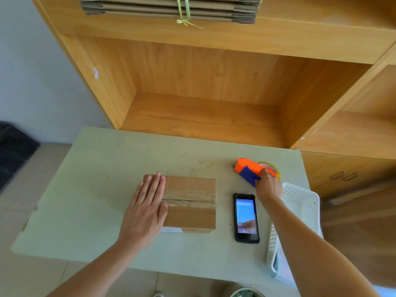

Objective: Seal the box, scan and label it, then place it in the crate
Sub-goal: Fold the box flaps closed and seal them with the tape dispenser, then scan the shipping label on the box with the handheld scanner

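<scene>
Two hands: left flat on box, right grips dispenser.

Two bare forearms, no sleeves in view, left hand, right hand, short plain nails

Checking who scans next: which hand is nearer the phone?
Right. The right hand grips the tape gun just beyond the phone; the left hand rests on the box.
</scene>
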`<state>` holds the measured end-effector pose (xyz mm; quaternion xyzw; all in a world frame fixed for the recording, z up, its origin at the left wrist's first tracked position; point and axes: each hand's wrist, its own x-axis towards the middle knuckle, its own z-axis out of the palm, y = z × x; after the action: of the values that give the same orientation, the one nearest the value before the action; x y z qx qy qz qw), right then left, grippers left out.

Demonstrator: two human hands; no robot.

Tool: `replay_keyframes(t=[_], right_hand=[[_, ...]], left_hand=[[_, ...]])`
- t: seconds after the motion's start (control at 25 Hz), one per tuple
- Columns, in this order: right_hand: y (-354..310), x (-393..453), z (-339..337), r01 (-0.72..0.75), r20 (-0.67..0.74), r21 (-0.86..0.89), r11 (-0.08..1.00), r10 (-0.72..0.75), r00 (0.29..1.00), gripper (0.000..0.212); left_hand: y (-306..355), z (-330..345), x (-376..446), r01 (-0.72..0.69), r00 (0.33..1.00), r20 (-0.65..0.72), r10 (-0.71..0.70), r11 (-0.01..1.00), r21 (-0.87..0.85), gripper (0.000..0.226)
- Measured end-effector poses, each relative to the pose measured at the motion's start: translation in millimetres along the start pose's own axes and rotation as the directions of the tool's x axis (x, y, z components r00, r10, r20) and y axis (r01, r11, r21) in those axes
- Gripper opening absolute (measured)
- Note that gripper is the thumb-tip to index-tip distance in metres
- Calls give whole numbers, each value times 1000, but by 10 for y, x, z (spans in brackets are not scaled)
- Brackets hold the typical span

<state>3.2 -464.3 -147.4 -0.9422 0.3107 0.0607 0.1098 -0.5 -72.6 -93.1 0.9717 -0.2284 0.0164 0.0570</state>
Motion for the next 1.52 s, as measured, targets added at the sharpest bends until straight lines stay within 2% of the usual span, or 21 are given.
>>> replay_keyframes(t=[0.12,0.2,0.28,0.32,0.36,0.44,0.52,0.6,0.76,0.96,1.24,1.32,1.4,1.52], right_hand=[[-69,-34,-87,-21,53,-12,1000,22,998,40],[-198,-174,-173,-10,20,49,999,9,1000,50],[-454,-442,-273,27,-45,287,957,-14,999,46],[-618,-615,-304,23,-31,450,893,-10,999,44],[-794,-808,-328,-14,29,589,808,-3,1000,46],[-1113,-1194,-342,-172,235,723,669,-4,972,57],[-1309,-1463,-317,-291,385,742,604,-28,923,63],[-1382,-1562,-290,-317,422,737,597,-39,906,62],[-1417,-1603,-294,-322,421,709,627,-10,907,60],[-1412,-1625,-317,-332,410,731,595,6,912,59],[-1278,-1908,-203,-367,400,845,389,-4,916,51],[-1289,-1930,-190,-374,397,861,345,3,918,50],[-1288,-1941,-184,-369,391,868,331,-1,920,51],[-1292,-1951,-176,-356,378,876,325,-4,926,51]], left_hand=[[-1,5,1,-4,1000,2,4,1000,4,61],[-3,8,-6,-6,1000,-2,6,1000,2,61],[2,1,-4,-6,1000,1,6,1000,-3,61],[5,1,-2,-4,1000,5,4,1000,-3,61],[8,-3,-2,-2,1000,8,2,1000,-5,61],[6,-18,-5,-2,1000,14,2,1000,-10,61],[5,-30,-7,-8,1000,18,8,1000,-11,62],[6,-37,-4,-9,1000,16,10,1000,-15,62],[19,-31,0,-1,1000,12,1,1000,-29,62],[7,-18,1,2,1000,30,0,999,-44,63],[-37,20,6,-17,999,37,21,994,-109,62],[-83,17,24,-41,998,36,48,981,-190,61],[-119,1,53,-50,998,9,58,920,-390,60],[-171,-65,-28,141,983,19,-185,674,-725,61]])
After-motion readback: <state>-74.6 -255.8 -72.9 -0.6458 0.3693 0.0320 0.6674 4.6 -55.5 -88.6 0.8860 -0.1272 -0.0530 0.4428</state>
